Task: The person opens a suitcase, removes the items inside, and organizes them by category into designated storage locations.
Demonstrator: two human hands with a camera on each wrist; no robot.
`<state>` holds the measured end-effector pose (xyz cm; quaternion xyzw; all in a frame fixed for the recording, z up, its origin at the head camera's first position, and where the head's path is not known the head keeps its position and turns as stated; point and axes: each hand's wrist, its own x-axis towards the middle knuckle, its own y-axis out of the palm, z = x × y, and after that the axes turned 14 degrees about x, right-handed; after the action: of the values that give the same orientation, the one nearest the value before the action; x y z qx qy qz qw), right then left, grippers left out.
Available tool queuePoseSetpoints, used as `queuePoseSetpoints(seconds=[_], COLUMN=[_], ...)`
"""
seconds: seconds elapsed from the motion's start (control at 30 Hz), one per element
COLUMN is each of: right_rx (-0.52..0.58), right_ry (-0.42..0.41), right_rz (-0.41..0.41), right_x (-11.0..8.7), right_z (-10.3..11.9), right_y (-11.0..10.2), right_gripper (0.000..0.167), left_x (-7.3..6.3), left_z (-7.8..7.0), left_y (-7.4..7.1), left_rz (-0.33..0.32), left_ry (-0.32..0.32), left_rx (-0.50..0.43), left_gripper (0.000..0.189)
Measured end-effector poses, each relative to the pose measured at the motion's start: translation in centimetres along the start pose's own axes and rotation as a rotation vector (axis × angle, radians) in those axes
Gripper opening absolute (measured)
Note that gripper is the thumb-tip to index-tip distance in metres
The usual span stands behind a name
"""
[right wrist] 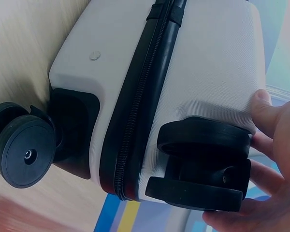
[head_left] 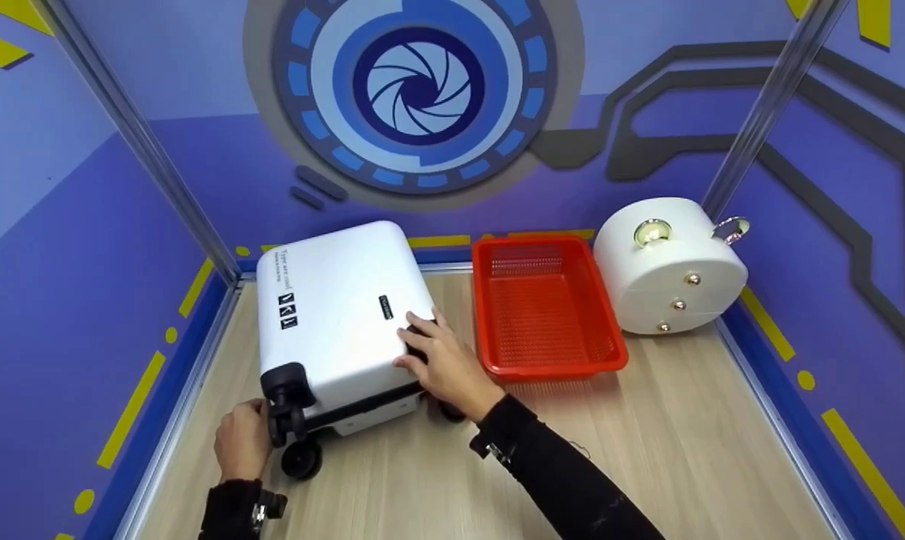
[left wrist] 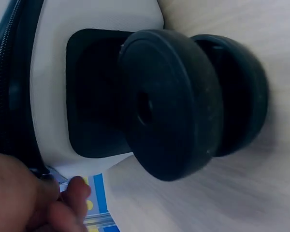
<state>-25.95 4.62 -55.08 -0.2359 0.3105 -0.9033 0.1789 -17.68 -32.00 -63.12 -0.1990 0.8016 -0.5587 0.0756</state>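
Note:
A white hard-shell suitcase (head_left: 340, 292) lies flat on the floor, its black wheels facing me. At its near left corner, my left hand (head_left: 242, 439) is beside the side seam. The left wrist view shows its thumb and curled fingers pinching a small dark zipper pull (left wrist: 50, 175) at the end of the black zipper (left wrist: 4, 58), next to a black double wheel (left wrist: 164, 101). My right hand (head_left: 449, 367) rests over the near right corner. Its spread fingers touch the white shell (right wrist: 212, 63) and the upper corner wheel (right wrist: 203, 164).
A red plastic basket (head_left: 485, 315) stands right of the suitcase. Beyond it, against the right corner, is a white rounded case (head_left: 647, 270) with gold knobs and shiny round fittings. Blue-purple printed panels (head_left: 452, 210) enclose the wood-look floor (head_left: 422, 495) at the back and sides.

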Motion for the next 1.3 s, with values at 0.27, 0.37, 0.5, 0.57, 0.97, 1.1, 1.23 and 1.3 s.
queuePoseSetpoints(seconds=[0.27,0.37,0.5,0.57,0.97,1.1,1.23,1.3], right_rx=[0.024,0.018,0.025,0.048,0.257,0.265,0.233,0.217], right_ry=[-0.006,-0.001,0.05,0.087,0.278,0.278,0.28,0.284], right_rz=[-0.005,0.009,0.046,0.051,0.048,0.034,0.026,0.021], right_x=[0.1,0.2,0.2,0.2,-0.3,-0.4,-0.8,-1.2], right_z=[-0.3,-0.4,-0.7,-1.1,-2.6,-2.4,-2.0,-1.8], right_y=[0.1,-0.1,-0.3,-0.4,0.3,0.3,0.6,1.0], right_gripper=[0.06,0.062,0.077,0.085,0.098,0.096,0.096,0.096], left_x=[-2.3,-3.0,-3.8,-4.1,-4.1,-4.0,-4.1,-4.1], left_z=[-1.4,-2.9,-4.7,-5.5,-6.9,-6.4,-5.9,-5.7], left_y=[-1.7,-3.0,-4.5,-5.0,-4.3,-4.0,-3.7,-3.6], left_rz=[-0.185,-0.196,-0.188,-0.168,0.051,0.061,0.059,0.063], left_ry=[0.09,0.086,0.053,0.074,0.139,0.159,0.17,0.164], left_rx=[-0.096,-0.234,-0.392,-0.426,-0.204,-0.246,-0.27,-0.273], left_gripper=[0.036,0.043,0.049,0.053,0.095,0.1,0.101,0.101])
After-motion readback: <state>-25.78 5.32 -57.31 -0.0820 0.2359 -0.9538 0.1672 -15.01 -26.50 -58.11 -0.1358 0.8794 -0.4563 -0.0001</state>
